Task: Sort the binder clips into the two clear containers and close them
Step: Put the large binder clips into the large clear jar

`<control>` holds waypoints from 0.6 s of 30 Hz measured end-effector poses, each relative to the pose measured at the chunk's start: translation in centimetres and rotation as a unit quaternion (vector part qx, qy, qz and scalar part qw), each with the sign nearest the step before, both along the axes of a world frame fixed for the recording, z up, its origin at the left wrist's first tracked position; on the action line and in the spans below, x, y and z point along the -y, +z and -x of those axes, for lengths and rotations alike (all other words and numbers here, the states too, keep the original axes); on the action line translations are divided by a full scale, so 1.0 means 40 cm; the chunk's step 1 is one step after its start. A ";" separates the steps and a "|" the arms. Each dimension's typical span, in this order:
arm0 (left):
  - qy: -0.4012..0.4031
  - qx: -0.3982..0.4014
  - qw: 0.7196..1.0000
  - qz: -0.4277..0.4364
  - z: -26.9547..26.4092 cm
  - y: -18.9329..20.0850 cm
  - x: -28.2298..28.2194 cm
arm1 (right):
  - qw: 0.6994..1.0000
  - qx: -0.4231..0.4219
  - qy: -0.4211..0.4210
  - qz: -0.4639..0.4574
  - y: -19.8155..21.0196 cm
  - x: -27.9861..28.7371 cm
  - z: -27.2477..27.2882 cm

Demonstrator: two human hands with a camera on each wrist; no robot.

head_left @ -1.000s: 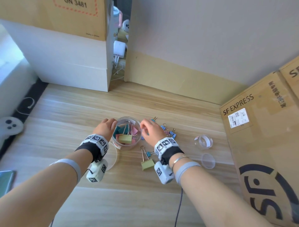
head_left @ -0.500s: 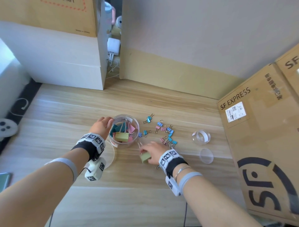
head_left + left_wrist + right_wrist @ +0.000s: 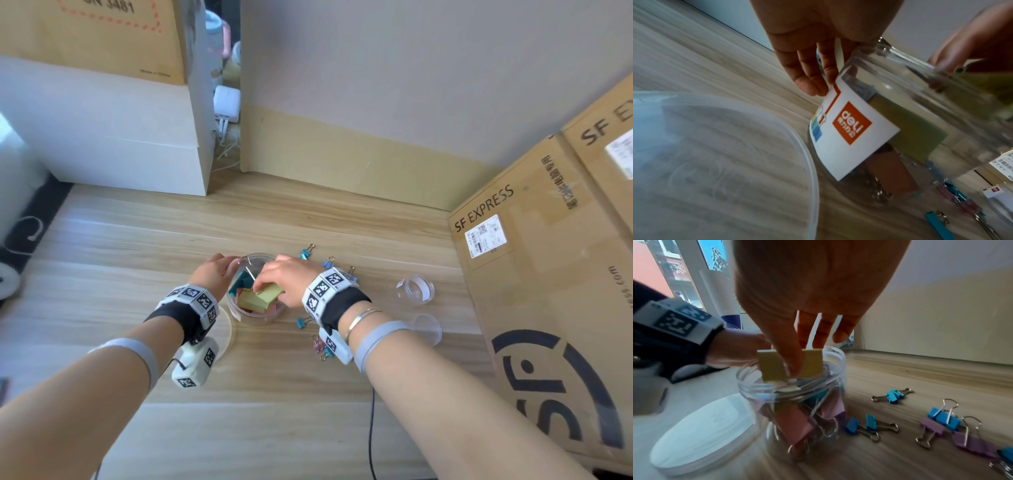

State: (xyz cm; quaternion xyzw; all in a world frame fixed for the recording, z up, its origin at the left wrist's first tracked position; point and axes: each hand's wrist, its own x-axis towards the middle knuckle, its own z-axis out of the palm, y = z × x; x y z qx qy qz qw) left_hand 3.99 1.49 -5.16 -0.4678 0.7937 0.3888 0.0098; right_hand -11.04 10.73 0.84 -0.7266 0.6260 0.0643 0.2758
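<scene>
A large clear jar [image 3: 239, 313] with an orange-and-white label [image 3: 851, 129] stands mid-table and holds several big pink, teal and green binder clips. My left hand [image 3: 226, 265] holds the jar's left side near the rim. Right over the jar's mouth, my right hand [image 3: 265, 284] pinches a big green binder clip [image 3: 770, 366]. Several small blue and purple clips [image 3: 941, 420] lie loose on the table right of the jar. A small clear container [image 3: 415, 290] stands empty farther right, with its lid [image 3: 426, 329] lying just in front of it.
The jar's wide lid [image 3: 701, 431] lies flat on the table under my left wrist. SF Express cardboard boxes [image 3: 548, 274] wall off the right side. A white box [image 3: 102, 137] stands at the back left. A black cable [image 3: 371, 428] runs under my right arm.
My right hand picked the big green clip up off the table in front of the jar and carried it over the jar's mouth. The left hand stayed on the jar.
</scene>
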 end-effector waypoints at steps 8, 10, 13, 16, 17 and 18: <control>0.011 -0.007 1.000 -0.010 0.009 0.003 -0.013 | 0.993 0.045 -0.108 0.018 -0.023 -0.034 0.052; 0.011 -0.005 1.000 -0.009 0.009 0.004 -0.016 | 0.964 0.073 -0.248 0.053 -0.025 -0.080 0.095; 0.008 -0.008 1.000 -0.001 0.008 0.003 -0.017 | 0.952 0.018 -0.294 -0.080 -0.052 -0.187 0.165; 0.011 -0.008 1.000 0.000 0.011 0.000 -0.017 | 0.944 -0.018 -0.270 -0.190 -0.092 -0.284 0.192; 0.013 -0.008 1.000 0.000 0.011 0.000 -0.018 | 0.943 -0.020 -0.267 -0.195 -0.103 -0.305 0.192; 0.015 -0.007 1.000 0.000 0.011 0.000 -0.020 | 0.945 -0.021 -0.263 -0.196 -0.117 -0.320 0.190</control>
